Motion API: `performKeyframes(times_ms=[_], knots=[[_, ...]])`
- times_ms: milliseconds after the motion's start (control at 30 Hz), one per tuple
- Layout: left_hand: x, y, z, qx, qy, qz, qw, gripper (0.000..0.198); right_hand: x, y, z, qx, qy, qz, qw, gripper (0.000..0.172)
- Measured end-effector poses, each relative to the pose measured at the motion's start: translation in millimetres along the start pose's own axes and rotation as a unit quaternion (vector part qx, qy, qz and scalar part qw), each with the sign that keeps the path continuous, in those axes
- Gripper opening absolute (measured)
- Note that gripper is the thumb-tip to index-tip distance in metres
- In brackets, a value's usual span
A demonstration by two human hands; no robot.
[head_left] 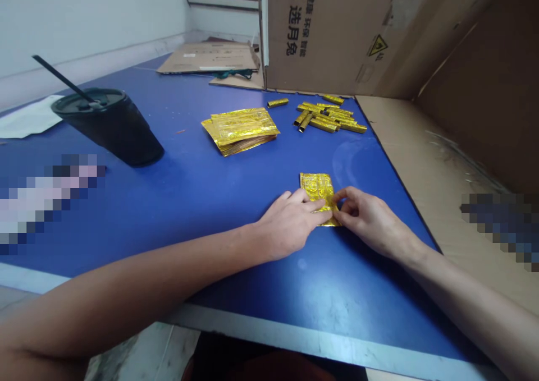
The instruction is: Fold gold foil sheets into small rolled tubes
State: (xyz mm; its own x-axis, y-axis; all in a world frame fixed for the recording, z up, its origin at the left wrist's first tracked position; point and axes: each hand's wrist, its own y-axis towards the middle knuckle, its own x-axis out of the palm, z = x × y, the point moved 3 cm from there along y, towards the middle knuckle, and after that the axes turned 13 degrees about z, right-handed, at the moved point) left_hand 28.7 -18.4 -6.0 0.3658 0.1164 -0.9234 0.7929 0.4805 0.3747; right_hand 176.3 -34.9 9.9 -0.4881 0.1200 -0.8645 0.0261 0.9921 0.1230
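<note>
A sheet of gold foil paper lies on the blue table in front of me. My left hand rests flat on it, fingers stretched across its lower part. At the sheet's right edge, my right hand pinches the paper between thumb and fingers. Farther back sits a stack of gold foil paper sheets, slightly fanned. To the right of that stack lies a loose pile of rolled gold paper tubes, with a single tube apart on its left.
A black tumbler with a straw stands at the left, near a white sheet. Flattened cardboard lies at the back. A large cardboard box rises behind the tubes, and more cardboard runs along the table's right edge. Two patches are pixelated.
</note>
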Motion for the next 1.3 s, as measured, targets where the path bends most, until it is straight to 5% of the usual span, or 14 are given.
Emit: performKeyframes(times_ms=[600, 800, 967, 1067, 1167, 1300], knots=[[-1.4, 0, 2, 0.011, 0.020, 0.001, 1.000, 0.036, 3, -9, 4, -0.055, -0.130, 0.063, 0.988, 0.013], [-0.2, 0, 2, 0.014, 0.029, 0.005, 0.999, 0.035, 5, -22, 4, -0.170, -0.229, 0.139, 0.948, 0.021], [-0.5, 0, 3, 0.015, 0.031, -0.004, 0.999, 0.031, -8, -30, -11, -0.305, -0.120, 0.204, 0.923, 0.019], [-0.7, 1, 2, 0.013, 0.031, -0.016, 0.999, 0.028, -15, -39, -21, -0.346, -0.071, 0.151, 0.923, 0.022], [-1.3, 0, 1, 0.013, 0.026, -0.009, 1.000, 0.031, -12, -47, -27, -0.334, -0.131, 0.052, 0.932, 0.027], [-1.3, 0, 1, 0.018, 0.027, -0.007, 0.999, 0.031, -7, -52, -28, -0.326, -0.232, 0.005, 0.916, 0.035]])
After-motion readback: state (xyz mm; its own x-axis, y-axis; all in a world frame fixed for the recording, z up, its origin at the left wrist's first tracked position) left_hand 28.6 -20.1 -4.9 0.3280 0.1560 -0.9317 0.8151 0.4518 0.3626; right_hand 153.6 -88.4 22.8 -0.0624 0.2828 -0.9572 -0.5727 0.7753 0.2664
